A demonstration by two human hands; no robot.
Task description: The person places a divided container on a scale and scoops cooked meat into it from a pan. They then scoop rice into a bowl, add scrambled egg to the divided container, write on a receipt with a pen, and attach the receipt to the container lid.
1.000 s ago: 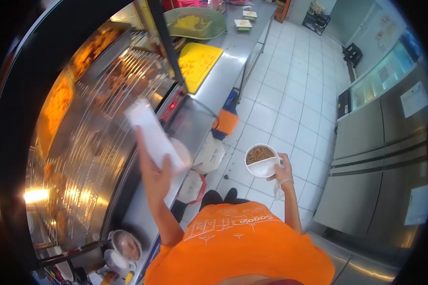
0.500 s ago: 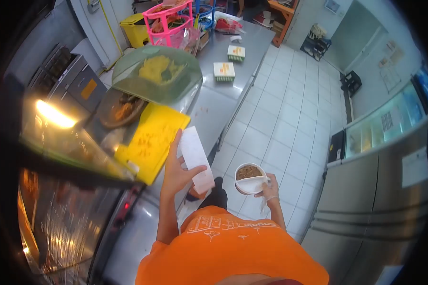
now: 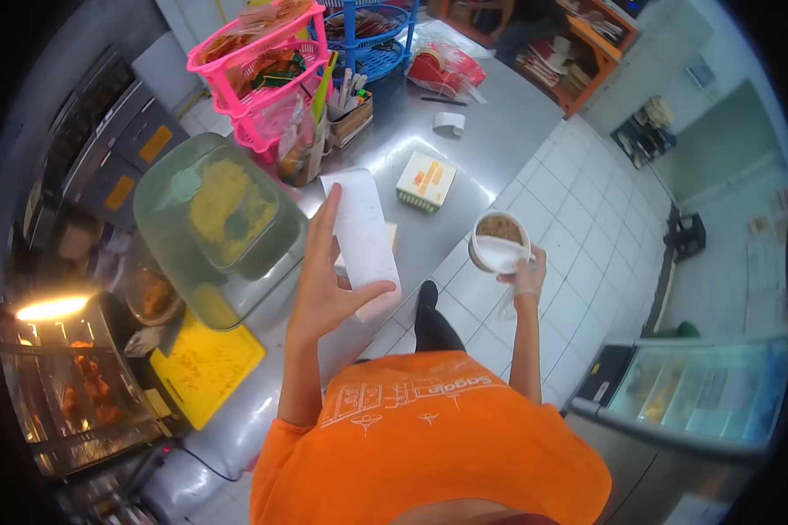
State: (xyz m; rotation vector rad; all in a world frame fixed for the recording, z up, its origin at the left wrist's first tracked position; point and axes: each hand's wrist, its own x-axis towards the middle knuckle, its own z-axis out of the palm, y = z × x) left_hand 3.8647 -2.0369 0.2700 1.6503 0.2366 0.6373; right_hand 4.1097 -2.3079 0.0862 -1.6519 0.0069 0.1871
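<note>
Paper (image 3: 365, 232) at center; bowl (image 3: 499, 255) right of center.
I hold the thin, printed paper between the left hand's (image 3: 322, 297) spread thumb and fingers. My right hand (image 3: 527, 275) grips the round, divided white bowl near the smooth steel table's (image 3: 503, 131) edge; open tiled floor (image 3: 578, 227) lies rightward.

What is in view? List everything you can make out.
Slip: one, white, left hand.
Bowl: one, white, right hand.
Boxes: two, whitish, table; one mostly hidden.
Racks: two, pink and blue, table.
Tub: one, green, table.
Board: one, yellow, beside tub.
Display case: one, dark, lower left.
Table: one, silver, centre.
Fridge: one, glass-fronted, lower right.
Shelf: one, orange, background.
Shirt: one, orange, wearer.
Hands: two, left, right.
</note>
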